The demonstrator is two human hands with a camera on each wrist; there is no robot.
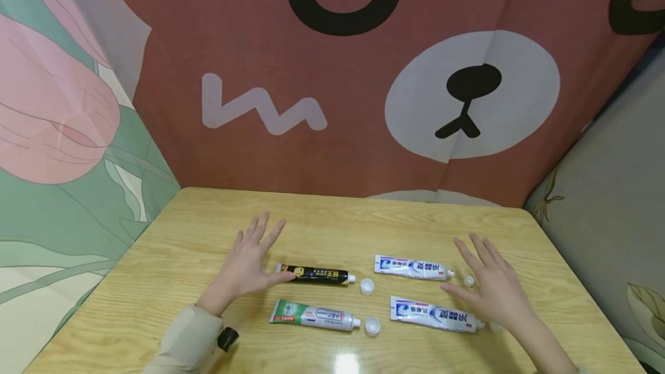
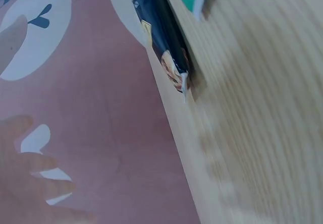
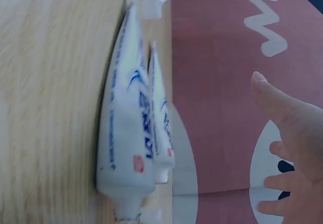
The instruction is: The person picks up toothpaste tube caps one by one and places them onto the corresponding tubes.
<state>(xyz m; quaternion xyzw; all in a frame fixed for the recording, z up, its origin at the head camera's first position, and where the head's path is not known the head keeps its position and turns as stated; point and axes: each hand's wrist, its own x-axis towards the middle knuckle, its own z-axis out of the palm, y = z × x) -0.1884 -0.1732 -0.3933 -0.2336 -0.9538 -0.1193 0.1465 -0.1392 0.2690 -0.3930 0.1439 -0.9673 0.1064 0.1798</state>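
Observation:
Fingers spread, my left hand [image 1: 246, 264] hovers by the tail of a black toothpaste tube [image 1: 317, 275]. Nearer me lies a green and silver toothpaste tube [image 1: 314, 315]. On the right, my right hand [image 1: 496, 284] is held with fingers apart over the nozzle ends of two white toothpaste tubes, the far one [image 1: 413, 267] and the near one [image 1: 435, 314]. Neither hand holds anything. White caps lie off the tubes: one cap [image 1: 366, 287] by the black tube, another cap [image 1: 372, 326] by the green one. A third cap [image 1: 469, 281] shows beside the right fingers.
The wooden table [image 1: 312, 221] ends at a cloth backdrop [image 1: 337, 154] with a bear face. Patterned cloth hangs at both sides. A small black object [image 1: 227, 339] sits at the left sleeve's cuff.

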